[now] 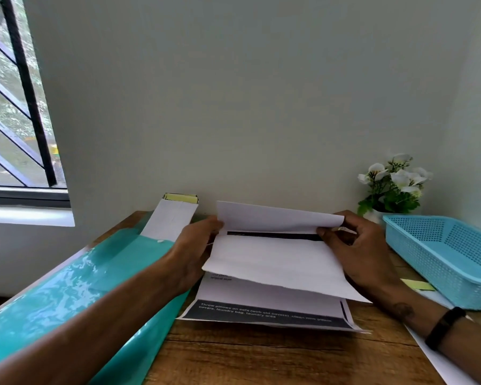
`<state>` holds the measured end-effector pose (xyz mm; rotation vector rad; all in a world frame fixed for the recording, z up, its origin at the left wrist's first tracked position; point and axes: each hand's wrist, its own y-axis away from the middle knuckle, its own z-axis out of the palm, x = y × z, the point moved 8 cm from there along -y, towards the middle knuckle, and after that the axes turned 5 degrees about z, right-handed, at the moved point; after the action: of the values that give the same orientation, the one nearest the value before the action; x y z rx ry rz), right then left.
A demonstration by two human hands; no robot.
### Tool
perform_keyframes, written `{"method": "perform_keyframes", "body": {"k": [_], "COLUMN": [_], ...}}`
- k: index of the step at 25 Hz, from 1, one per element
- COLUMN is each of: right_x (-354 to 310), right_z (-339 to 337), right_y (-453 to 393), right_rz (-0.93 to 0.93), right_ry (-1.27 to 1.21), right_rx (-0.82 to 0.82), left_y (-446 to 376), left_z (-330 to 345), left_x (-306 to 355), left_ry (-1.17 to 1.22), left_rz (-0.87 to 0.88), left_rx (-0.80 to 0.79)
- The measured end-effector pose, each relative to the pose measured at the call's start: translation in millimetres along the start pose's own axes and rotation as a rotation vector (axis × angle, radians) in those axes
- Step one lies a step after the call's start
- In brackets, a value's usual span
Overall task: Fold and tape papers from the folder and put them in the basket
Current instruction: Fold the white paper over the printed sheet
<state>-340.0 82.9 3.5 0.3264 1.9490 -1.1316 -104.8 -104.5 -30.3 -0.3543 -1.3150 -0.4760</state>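
Both hands, left (197, 245) and right (356, 245), are pinching the paper (275, 259) at its side edges, fingers pressed together; light, floppy sheet, likely creasing easily.

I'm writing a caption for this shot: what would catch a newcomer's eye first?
Both hands, the left hand and the right hand, folding a white paper at the centre of the wooden table. Next, the glossy teal folder on the left and the blue basket on the right, beside white flowers.

Bare forearms, a black wristband (444, 326) and small tattoo (403, 310) on the right.
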Motion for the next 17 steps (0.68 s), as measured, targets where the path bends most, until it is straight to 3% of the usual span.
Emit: {"method": "perform_keyframes", "body": {"k": [7,10,14,17], "right_x": [-1.7,-5.3,-8.8,-13.5], "right_z": [1.4,2.4,5.0,11.8], "right_y": [-0.5,-0.1,3.0,6.8], "right_rz": [-0.055,-0.123,-0.199,-0.232], "right_ry": [0.078,0.149,0.247,0.292], "right_rx": [0.009,0.007,0.017,-0.038], "left_y": [1.2,3.3,7.1,4.5], "left_z": [10.7,9.6,13.1,11.5], "left_x": [13.2,9.2,5.8,2.4], "left_ry": [0.199,0.225,0.186,0.114], "left_rz": [0.013,-0.059,-0.076,-0.023], "left_rx": [-0.116,-0.156,-0.204,-0.139]}}
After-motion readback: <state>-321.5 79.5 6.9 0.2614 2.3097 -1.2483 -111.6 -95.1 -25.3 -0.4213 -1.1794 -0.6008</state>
